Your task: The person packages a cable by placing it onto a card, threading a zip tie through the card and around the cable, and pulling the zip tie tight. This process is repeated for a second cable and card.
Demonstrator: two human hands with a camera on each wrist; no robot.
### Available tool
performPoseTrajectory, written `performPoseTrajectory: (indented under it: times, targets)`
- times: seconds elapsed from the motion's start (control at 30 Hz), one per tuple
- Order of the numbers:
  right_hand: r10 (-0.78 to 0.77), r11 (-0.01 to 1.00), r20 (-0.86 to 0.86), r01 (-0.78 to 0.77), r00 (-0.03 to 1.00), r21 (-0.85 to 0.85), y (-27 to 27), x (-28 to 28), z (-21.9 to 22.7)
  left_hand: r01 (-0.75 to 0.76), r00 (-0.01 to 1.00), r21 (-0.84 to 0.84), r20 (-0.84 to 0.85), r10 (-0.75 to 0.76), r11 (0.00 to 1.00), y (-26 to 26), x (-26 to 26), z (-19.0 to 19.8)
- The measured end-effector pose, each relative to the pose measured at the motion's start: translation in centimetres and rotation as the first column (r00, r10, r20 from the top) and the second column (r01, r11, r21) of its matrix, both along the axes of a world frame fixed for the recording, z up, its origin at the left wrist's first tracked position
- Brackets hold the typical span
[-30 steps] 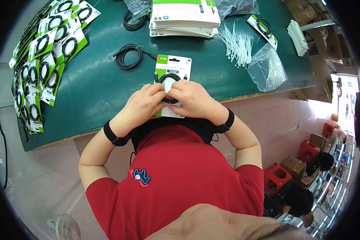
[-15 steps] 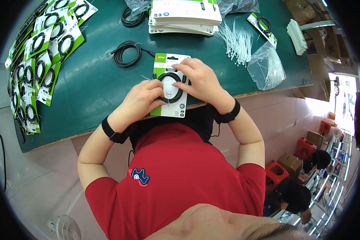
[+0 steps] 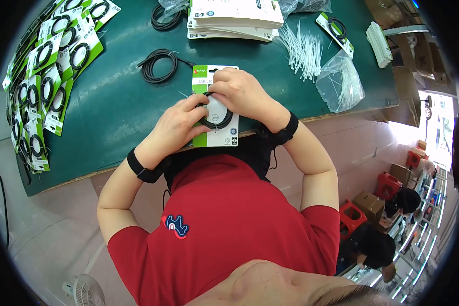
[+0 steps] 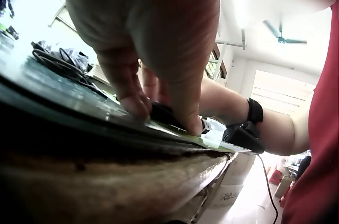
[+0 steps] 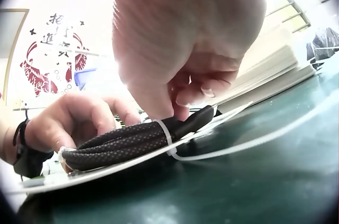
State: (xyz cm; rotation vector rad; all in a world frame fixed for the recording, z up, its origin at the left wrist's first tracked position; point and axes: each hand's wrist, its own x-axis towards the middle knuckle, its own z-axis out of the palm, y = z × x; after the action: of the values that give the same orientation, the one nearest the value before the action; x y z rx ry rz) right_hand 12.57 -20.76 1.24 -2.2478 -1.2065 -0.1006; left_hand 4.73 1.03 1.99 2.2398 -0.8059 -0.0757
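Note:
A black braided cable point(image 3: 224, 123), coiled in a ring, lies on a white and green printed card point(image 3: 227, 138) at the table's near edge. My left hand point(image 3: 182, 120) holds the ring's left side, thumb low and fingers over the coil. At the top of the ring, my right hand point(image 3: 239, 93) has its fingers curled down onto the cable and covers part of the card's print. In the right wrist view, a white cable tie point(image 5: 168, 138) loops round the coil beside the right fingertips, its long tail stretching over the table.
Another loose coiled cable point(image 3: 158, 66) lies behind the card. Farther back stands a stack of cards point(image 3: 234, 20). Loose white cable ties point(image 3: 301, 53) and a clear plastic bag point(image 3: 341, 84) are to the right. Many carded cables point(image 3: 46, 89) pile up at the left.
Both hands were together at the ring's lower part. My right hand rose to the upper right with thumb spread, then closed in at the ring's top. My left hand stayed at the left side.

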Motion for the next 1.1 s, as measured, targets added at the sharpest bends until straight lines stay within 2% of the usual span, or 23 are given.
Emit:
performPoseTrajectory:
  times: [0.1,0.27,0.43,0.53,0.57,0.67,0.8,0.9,1.1]
  targets:
    - [-0.028,1.000,0.001,0.028,1.000,-0.001,-0.4,-0.3,0.4,-0.061,0.985,0.057,0.162,0.051,0.997,-0.2,-0.1,0.3]
    - [-0.040,0.999,0.045,0.041,0.998,-0.014,-0.6,-0.6,0.2,-0.044,0.988,0.069,0.153,0.033,0.997,0.3,-0.3,-0.1]
    - [-0.059,0.998,0.022,0.059,0.998,-0.011,-0.7,-1.1,0.7,-0.050,0.979,0.011,0.199,0.047,0.999,0.6,-0.4,-0.7]
    - [-0.003,0.988,0.039,-0.003,0.999,0.153,-0.8,-2.6,1.8,-0.063,0.973,0.000,0.221,0.061,0.998,0.8,-0.5,-0.8]
    - [-0.002,0.988,0.035,-0.003,0.999,0.152,-1.1,-3.3,1.9,-0.061,0.972,0.002,0.226,0.059,0.998,0.8,-0.6,-0.8]
    - [0.130,0.992,-0.074,-0.129,0.989,0.007,-2.1,-4.6,2.2,-0.055,0.969,0.004,0.242,0.052,0.998,0.7,-0.5,-0.6]
    - [0.115,0.993,0.008,-0.114,0.993,-0.030,-2.3,-4.9,1.4,-0.062,0.973,0.030,0.223,0.053,0.998,0.3,-0.4,0.0]
    - [0.133,0.991,0.013,-0.133,0.991,-0.009,-2.4,-4.6,1.3,-0.030,0.959,0.075,0.283,0.008,0.997,-0.1,-0.3,1.1]
    - [0.162,0.986,-0.017,-0.162,0.987,-0.023,-2.3,-4.1,1.1,0.068,0.953,-0.003,0.295,-0.064,0.998,-0.6,0.5,-1.1]
